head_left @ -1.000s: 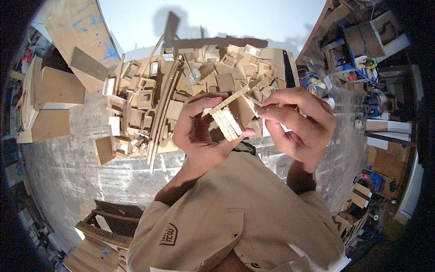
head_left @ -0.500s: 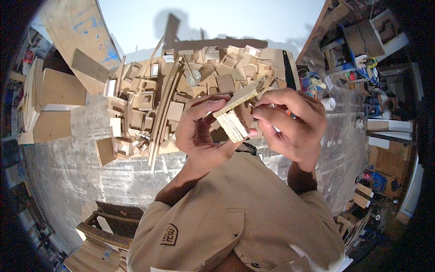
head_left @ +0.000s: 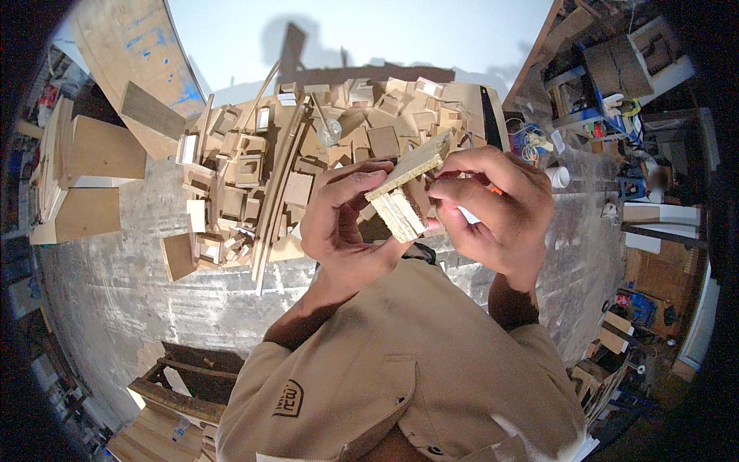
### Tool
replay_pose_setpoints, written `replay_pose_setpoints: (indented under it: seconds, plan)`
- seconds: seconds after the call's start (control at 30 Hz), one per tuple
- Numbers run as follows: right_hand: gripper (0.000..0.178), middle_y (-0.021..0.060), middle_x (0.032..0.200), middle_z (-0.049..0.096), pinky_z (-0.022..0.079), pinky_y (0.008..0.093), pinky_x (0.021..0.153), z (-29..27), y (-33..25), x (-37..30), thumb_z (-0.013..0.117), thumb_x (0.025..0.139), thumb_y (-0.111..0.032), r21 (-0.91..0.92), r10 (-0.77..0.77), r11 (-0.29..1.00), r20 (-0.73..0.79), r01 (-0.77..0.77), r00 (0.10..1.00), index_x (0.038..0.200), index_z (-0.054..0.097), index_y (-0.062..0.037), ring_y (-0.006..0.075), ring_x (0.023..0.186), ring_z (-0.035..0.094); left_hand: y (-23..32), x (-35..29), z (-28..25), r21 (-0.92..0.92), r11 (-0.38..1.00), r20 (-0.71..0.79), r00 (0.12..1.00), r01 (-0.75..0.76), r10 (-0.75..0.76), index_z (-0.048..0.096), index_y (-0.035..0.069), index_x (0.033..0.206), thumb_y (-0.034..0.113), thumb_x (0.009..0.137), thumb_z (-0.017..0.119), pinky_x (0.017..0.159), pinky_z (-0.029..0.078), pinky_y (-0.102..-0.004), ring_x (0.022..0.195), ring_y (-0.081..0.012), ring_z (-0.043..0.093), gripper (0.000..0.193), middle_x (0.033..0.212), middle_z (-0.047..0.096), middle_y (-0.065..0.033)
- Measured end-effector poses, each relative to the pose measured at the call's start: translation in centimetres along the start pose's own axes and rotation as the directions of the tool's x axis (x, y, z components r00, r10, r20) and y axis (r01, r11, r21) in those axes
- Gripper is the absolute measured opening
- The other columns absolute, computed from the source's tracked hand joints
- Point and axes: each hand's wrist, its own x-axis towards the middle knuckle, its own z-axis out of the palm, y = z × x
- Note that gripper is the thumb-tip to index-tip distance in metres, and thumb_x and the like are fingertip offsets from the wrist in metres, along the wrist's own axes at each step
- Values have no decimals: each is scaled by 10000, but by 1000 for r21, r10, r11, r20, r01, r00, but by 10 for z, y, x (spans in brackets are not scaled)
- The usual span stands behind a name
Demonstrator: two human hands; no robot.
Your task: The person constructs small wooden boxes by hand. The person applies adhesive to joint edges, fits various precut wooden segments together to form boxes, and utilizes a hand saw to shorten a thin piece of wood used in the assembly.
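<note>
You turned the wood blocks flatter between your hands.
Your left hand (head_left: 346, 219) gripped the glued offcut blocks (head_left: 404, 204); your right hand (head_left: 493, 212) pinched their top strip, above the scrap pile (head_left: 308, 162).

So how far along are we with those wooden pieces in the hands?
Done: nothing finished is recognisable; what looks assembled is only a small cluster of pale chipboard offcuts held together. In hand: the left hand cradles that cluster from below while the right hand pinches its upper right end. Left: a large heap of loose tan wooden blocks and strips lies on the grey concrete floor, unsorted.
</note>
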Motion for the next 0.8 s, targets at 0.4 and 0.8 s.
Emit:
replay_pose_setpoints:
  seconds: [0.4,0.8]
  plan:
    - [285,-11,905,639,493,288,541,-2,1,2,767,607,-59,-18,24,1000,18,-24,1000,851,662,-161,149,623,615,-6,2,3,-18,999,-30,998,-51,51,526,-38,1194,13,688,830,925,559,-369,1147,-270,590,593,1204,550,-189]
    - [254,33,883,663,479,267,518,-13,6,-9,749,631,-4,165,64,985,-32,-58,997,835,688,-143,143,593,603,-4,3,6,17,999,-140,990,36,-33,519,-22,1187,61,623,906,895,538,-337,1069,-218,611,689,1152,587,-143]
